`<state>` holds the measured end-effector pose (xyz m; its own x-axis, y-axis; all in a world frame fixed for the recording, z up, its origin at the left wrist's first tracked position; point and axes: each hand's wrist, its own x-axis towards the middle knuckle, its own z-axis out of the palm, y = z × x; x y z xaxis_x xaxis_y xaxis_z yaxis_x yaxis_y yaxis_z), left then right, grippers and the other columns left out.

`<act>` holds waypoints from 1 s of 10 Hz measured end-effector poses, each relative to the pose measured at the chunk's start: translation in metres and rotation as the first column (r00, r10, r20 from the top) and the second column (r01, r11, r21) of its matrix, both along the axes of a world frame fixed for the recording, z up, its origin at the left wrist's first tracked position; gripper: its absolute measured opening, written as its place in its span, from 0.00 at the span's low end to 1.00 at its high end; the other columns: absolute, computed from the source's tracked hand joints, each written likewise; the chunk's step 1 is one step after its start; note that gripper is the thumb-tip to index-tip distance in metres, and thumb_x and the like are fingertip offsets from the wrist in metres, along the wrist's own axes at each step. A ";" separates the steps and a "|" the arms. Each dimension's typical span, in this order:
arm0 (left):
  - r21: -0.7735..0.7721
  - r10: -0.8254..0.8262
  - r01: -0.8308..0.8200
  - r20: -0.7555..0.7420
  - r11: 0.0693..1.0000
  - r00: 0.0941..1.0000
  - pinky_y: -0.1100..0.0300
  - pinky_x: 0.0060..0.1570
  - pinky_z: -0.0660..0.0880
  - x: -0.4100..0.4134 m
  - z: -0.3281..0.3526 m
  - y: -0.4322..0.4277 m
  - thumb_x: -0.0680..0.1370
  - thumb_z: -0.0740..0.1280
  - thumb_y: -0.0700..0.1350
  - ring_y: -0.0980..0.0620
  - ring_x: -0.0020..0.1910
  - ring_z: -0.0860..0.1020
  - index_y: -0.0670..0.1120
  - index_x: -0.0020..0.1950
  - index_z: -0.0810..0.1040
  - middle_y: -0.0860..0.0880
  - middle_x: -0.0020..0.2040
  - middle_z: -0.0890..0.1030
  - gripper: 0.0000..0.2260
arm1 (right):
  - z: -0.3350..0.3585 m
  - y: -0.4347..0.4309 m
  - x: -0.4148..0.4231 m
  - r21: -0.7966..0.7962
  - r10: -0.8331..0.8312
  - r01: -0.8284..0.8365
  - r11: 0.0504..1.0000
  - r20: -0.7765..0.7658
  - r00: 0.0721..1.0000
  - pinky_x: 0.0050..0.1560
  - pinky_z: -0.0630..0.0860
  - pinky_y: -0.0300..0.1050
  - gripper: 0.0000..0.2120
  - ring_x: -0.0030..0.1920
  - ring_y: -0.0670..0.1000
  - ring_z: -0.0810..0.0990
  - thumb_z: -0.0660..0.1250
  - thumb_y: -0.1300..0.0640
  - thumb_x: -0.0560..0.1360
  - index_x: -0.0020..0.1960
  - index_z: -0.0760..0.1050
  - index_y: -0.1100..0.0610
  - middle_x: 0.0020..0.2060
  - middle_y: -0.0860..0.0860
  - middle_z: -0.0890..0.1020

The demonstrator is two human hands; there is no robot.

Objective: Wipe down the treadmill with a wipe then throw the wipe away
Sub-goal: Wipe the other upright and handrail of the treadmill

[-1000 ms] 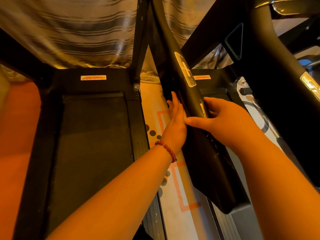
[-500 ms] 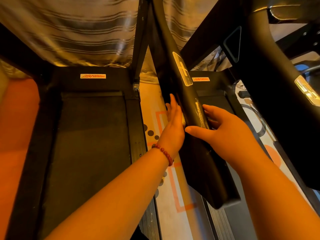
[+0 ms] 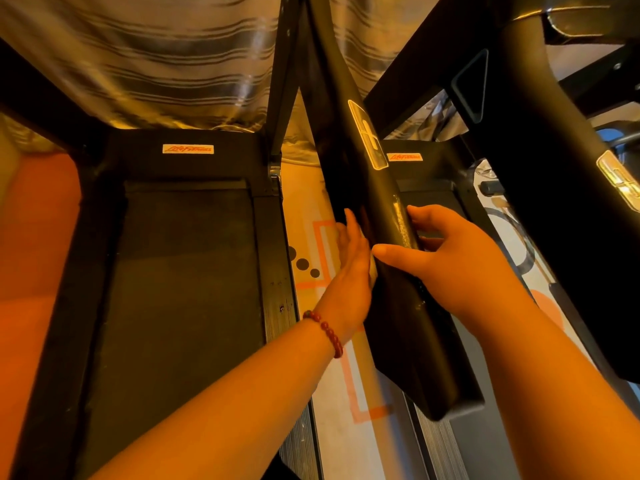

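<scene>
Black, matte plastic covered the handrail (image 3: 375, 202) that slanted down the middle of the view, part of the treadmill (image 3: 429, 166) on the right, whose hood carried a small orange-lettered label. The left hand (image 3: 349, 271) lay flat against the rail's left face, fingers straight and together and pointing up along it, with a bracelet (image 3: 327, 332) of dark red beads at the wrist. A pale sliver showed between that palm and the rail; it was probably the wipe (image 3: 373, 271), though too little of it was visible to be sure, and the hand seemed to press it to the rail rather than pinch it. The right hand (image 3: 460, 261) grasped the rail from the other side, thumb laid across the near face towards the left hand and fingers curled round the far edge. A narrow glistening streak ran along the rail just above that thumb. To the left stood a neighbouring treadmill (image 3: 180, 289) with a dark belt and the same kind of label. A pale floor (image 3: 332, 393) with orange lines and black dots showed between the two machines, and a striped, shiny curtain (image 3: 138, 64) hung behind them.
</scene>
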<state>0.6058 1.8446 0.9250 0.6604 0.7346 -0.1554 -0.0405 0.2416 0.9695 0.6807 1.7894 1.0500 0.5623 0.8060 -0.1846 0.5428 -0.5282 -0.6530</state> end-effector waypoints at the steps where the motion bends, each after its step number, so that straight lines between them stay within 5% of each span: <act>1: -0.017 0.053 -0.053 -0.011 0.998 0.999 0.36 0.70 0.60 0.000 0.014 0.002 0.66 0.51 0.78 0.47 0.78 0.47 0.88 0.54 0.44 0.57 0.79 0.41 0.21 | 0.000 0.000 0.000 -0.004 0.001 -0.001 1.000 -0.008 1.000 0.37 0.68 0.30 0.34 0.50 0.44 0.72 0.74 0.43 0.67 0.70 0.68 0.47 0.54 0.42 0.73; 2: -0.006 0.102 -0.103 -0.034 0.995 0.994 0.37 0.71 0.59 0.006 0.023 0.027 0.64 0.48 0.78 0.49 0.78 0.46 0.77 0.68 0.40 0.58 0.79 0.40 0.35 | -0.002 -0.002 -0.001 0.003 -0.002 0.002 1.000 0.006 1.000 0.40 0.70 0.33 0.36 0.53 0.44 0.72 0.73 0.42 0.67 0.72 0.66 0.47 0.62 0.45 0.76; 4: 0.033 0.120 -0.127 0.175 0.991 0.977 0.39 0.74 0.52 0.006 0.018 0.006 0.77 0.49 0.69 0.54 0.78 0.44 0.84 0.62 0.45 0.59 0.79 0.41 0.18 | -0.004 -0.007 -0.002 0.031 0.018 -0.018 0.999 -0.004 1.000 0.40 0.69 0.29 0.39 0.54 0.42 0.72 0.73 0.42 0.67 0.74 0.63 0.45 0.66 0.45 0.74; 6: 0.064 0.105 -0.101 -0.063 0.993 0.993 0.39 0.75 0.49 0.010 0.012 0.023 0.85 0.50 0.54 0.57 0.76 0.39 0.70 0.70 0.37 0.53 0.79 0.38 0.23 | -0.004 -0.012 -0.002 0.027 0.051 -0.051 0.998 -0.014 0.999 0.43 0.68 0.30 0.41 0.56 0.41 0.70 0.74 0.44 0.67 0.75 0.60 0.44 0.67 0.45 0.73; 8: 0.066 0.117 -0.132 0.196 0.989 0.974 0.36 0.72 0.53 0.008 0.026 0.014 0.75 0.51 0.70 0.51 0.78 0.46 0.80 0.67 0.45 0.60 0.79 0.44 0.23 | -0.002 -0.015 -0.003 0.011 0.062 -0.061 0.998 -0.029 0.998 0.49 0.69 0.36 0.42 0.63 0.44 0.72 0.74 0.42 0.66 0.76 0.59 0.43 0.68 0.44 0.72; 10: 0.166 0.105 -0.090 -0.087 0.982 0.991 0.38 0.73 0.54 0.002 0.012 0.015 0.83 0.47 0.61 0.49 0.78 0.46 0.79 0.63 0.39 0.53 0.79 0.41 0.19 | 0.001 -0.027 -0.006 -0.019 0.035 -0.038 0.999 -0.127 0.991 0.51 0.74 0.42 0.46 0.58 0.43 0.73 0.71 0.37 0.57 0.74 0.62 0.40 0.62 0.41 0.74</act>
